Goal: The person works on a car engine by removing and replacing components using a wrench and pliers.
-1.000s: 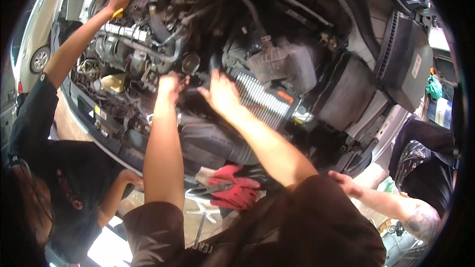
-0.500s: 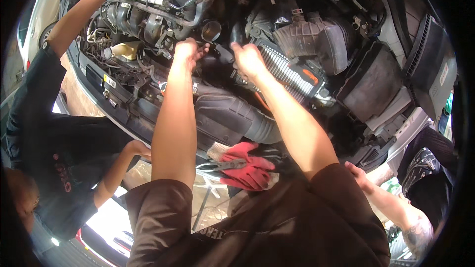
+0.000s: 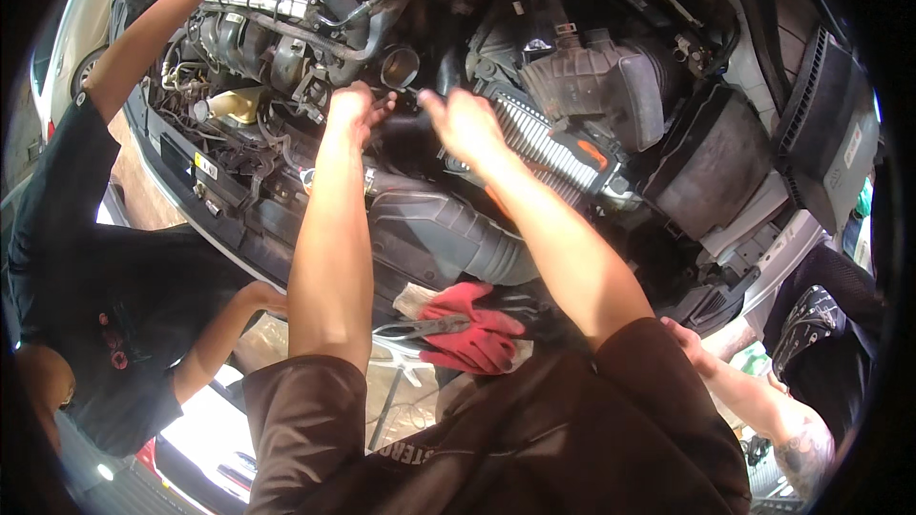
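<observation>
Both hands are deep in a car's engine bay. The left hand (image 3: 355, 107) and the right hand (image 3: 465, 126) are now a bit lower in the picture than a second ago, and the whole engine has slid down too, so the head has tipped more than the hands have moved. The hands stay close together at the same spot, so the work there seems to be going on.

The thing they work at is a round open pipe mouth (image 3: 399, 67), at 12 o'clock from the hands, just above the gap between them. A dark hose (image 3: 410, 129) sits between the two hands. The left fingers are curled narrow by the hose, but I cannot tell if they grip it. The right fingers are partly spread and reach toward the left hand; I cannot tell if they hold anything.

At 6 o'clock, red gloves (image 3: 472, 329) lie on the front edge of the car, with pliers (image 3: 425, 328) on top. At 3 o'clock is a ribbed black air box (image 3: 592, 86).

At 9 o'clock another person in a black shirt (image 3: 105, 296) reaches an arm up to the back of the engine. At 4 o'clock a third person's hand (image 3: 689, 339) shows. A light-coloured car (image 3: 72, 48) stands at 10 o'clock.
</observation>
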### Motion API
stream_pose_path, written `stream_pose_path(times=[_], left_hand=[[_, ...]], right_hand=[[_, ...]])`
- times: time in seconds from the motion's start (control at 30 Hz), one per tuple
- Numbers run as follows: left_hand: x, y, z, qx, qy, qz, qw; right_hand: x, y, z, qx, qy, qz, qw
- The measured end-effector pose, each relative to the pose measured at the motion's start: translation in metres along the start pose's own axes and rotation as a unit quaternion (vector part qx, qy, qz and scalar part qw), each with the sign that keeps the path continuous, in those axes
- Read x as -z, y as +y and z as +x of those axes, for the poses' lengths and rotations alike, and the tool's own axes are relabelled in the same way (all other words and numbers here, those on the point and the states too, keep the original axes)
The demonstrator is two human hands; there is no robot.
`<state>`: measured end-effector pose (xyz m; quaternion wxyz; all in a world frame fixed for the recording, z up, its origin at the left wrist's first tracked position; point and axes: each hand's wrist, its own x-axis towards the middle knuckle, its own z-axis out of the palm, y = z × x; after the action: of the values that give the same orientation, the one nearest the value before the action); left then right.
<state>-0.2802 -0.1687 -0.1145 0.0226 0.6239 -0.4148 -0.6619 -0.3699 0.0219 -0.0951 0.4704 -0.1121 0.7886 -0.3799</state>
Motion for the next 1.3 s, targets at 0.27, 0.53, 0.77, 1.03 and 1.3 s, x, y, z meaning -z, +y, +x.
stream_pose_path(times=[0.27, 0.53, 0.77, 1.03, 1.3], left_hand=[[-0.004, -0.01, 0.015, 0.008, -0.049, 0.031, 0.998], [0.002, -0.003, 0.006, -0.022, -0.001, 0.012, 1.0], [-0.002, 0.0, -0.004, -0.015, 0.006, 0.009, 1.0], [-0.009, 0.004, -0.004, -0.007, -0.002, 0.03, 1.0], [0.0, -0.003, 0.001, -0.023, 0.004, 0.024, 0.999]], right_hand=[[0.001, 0.006, 0.017, -0.162, -0.119, 0.394, 0.897], [-0.005, 0.004, -0.005, 0.265, 0.103, -0.129, 0.95], [0.001, 0.001, -0.006, 0.219, 0.112, -0.199, 0.949], [0.002, 0.003, 0.017, -0.188, -0.068, 0.383, 0.902], [-0.001, -0.005, -0.004, 0.11, 0.04, -0.037, 0.992]])
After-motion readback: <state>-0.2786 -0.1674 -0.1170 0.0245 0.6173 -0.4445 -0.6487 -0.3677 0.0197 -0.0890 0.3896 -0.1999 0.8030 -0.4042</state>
